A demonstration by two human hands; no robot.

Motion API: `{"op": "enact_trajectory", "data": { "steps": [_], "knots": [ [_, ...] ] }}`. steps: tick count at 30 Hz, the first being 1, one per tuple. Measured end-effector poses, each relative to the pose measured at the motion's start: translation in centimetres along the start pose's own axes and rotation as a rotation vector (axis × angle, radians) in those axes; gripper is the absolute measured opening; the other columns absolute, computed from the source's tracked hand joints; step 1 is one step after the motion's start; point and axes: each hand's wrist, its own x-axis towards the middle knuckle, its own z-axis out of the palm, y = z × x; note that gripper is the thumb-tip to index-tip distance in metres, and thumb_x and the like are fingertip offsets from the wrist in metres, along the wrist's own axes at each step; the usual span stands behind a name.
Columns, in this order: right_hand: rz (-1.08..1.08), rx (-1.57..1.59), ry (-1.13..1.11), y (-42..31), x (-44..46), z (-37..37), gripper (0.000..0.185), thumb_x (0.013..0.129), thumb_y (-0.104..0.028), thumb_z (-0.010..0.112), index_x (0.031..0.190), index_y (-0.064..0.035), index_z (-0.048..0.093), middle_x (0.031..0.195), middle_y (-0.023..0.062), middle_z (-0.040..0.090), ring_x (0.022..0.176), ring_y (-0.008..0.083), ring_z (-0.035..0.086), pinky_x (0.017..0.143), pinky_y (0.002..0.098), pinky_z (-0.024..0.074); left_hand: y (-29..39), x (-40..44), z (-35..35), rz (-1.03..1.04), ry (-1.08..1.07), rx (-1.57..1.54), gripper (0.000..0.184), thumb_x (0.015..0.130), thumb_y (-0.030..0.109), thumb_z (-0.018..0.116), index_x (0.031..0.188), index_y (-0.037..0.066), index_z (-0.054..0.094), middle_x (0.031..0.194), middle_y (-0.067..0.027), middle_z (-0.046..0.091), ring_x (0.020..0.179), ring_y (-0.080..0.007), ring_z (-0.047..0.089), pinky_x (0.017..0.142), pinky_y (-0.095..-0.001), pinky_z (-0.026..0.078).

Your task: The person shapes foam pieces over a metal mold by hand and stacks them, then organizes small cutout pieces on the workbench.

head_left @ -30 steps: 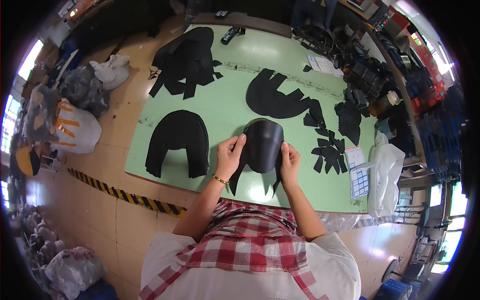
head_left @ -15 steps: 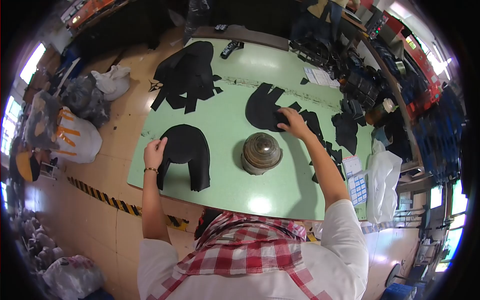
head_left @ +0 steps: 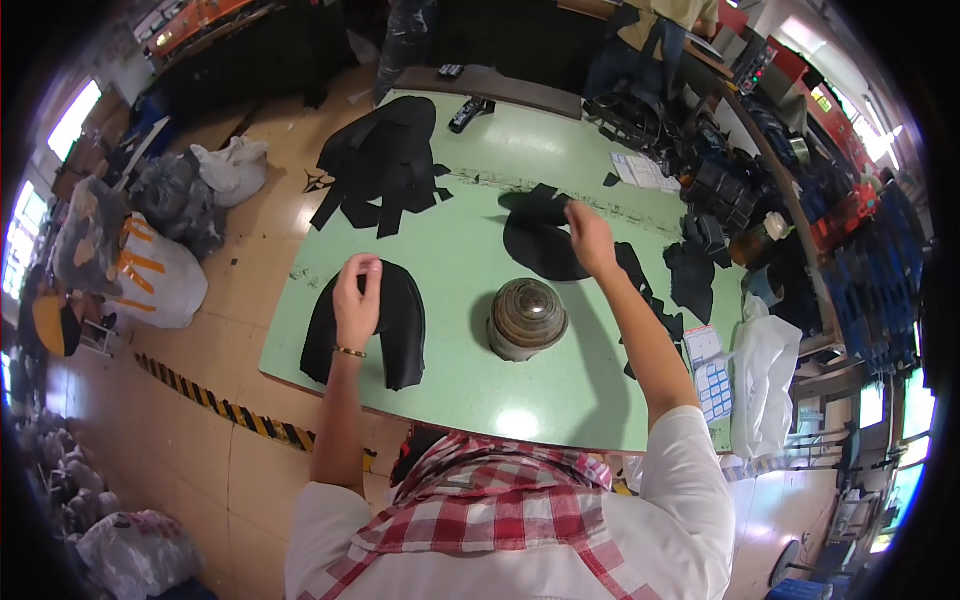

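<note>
My left hand [head_left: 357, 297] is over the stack of black U-shaped pieces [head_left: 405, 330] at the left front of the green table [head_left: 470, 410], its fingers curved together; whether it grips anything cannot be made out. My right hand [head_left: 590, 236] is closed at the right edge of black curved pieces [head_left: 545, 240], one of which is lifted and casts a shadow. Between my forearms stands a domed brown form [head_left: 527, 315] with a shiny tip, touched by neither hand.
A pile of black pieces [head_left: 385, 150] lies at the back left, near a black remote-like object [head_left: 470, 113]. Black scraps [head_left: 692, 275], a printed card [head_left: 712, 385] and a white plastic bag [head_left: 768, 375] are on the right. A person [head_left: 645, 40] stands beyond the table.
The black piece that was on the domed form a second ago is off it. My left hand has moved right over the U-shaped stack. The right hand has shifted slightly, lifting a black piece.
</note>
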Motion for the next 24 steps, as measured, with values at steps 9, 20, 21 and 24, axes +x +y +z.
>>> {"op": "enact_trajectory", "data": {
  "steps": [9, 20, 21, 24],
  "knots": [
    [0.36, 0.995, -0.134, -10.1, 3.7, -12.0, 0.027, 0.102, -0.024, 0.053, 0.1, 0.0012, 0.062, 0.076, -0.0063, 0.053, 0.07, 0.0031, 0.044, 0.062, 0.0226, 0.0383, 7.0, 0.1, 5.8, -0.492, -0.511, -1.353, 0.08, 0.1, 0.063, 0.026, 0.139, -0.005, 0.043, 0.139, -0.0167, 0.051, 0.133, -0.0292, 0.045, 0.113, -0.044, 0.033],
    [0.446, 0.825, -0.041, -11.6, -4.9, -7.5, 0.024, 0.103, -0.021, 0.051, 0.095, 0.0008, 0.058, 0.074, -0.0048, 0.049, 0.069, 0.0027, 0.041, 0.061, 0.0208, 0.0358, 11.3, -1.5, 4.1, -0.412, -0.556, -0.947, 0.035, 0.101, 0.028, 0.054, 0.124, 0.002, 0.051, 0.117, -0.0108, 0.06, 0.102, -0.0196, 0.062, 0.09, -0.0409, 0.056],
    [0.444, 0.825, -0.047, -11.6, -5.2, -7.0, 0.025, 0.104, -0.021, 0.05, 0.097, 0.0004, 0.059, 0.074, -0.0059, 0.049, 0.068, 0.0028, 0.04, 0.06, 0.0214, 0.035, 10.9, -1.6, 4.6, -0.322, -0.49, -0.795, 0.033, 0.101, 0.027, 0.054, 0.121, 0.001, 0.053, 0.113, -0.0098, 0.061, 0.098, -0.0188, 0.062, 0.087, -0.0383, 0.056],
    [0.511, 0.632, 0.062, -12.5, -6.0, -5.9, 0.028, 0.102, -0.026, 0.053, 0.095, 0.0007, 0.059, 0.067, 0.0016, 0.046, 0.065, 0.0064, 0.039, 0.058, 0.0257, 0.0357, 10.2, -2.5, 6.1, -0.12, -0.237, -0.517, 0.03, 0.098, 0.027, 0.058, 0.098, -0.002, 0.055, 0.081, -0.0103, 0.06, 0.07, -0.0168, 0.054, 0.065, -0.0316, 0.048]
  ]
}}
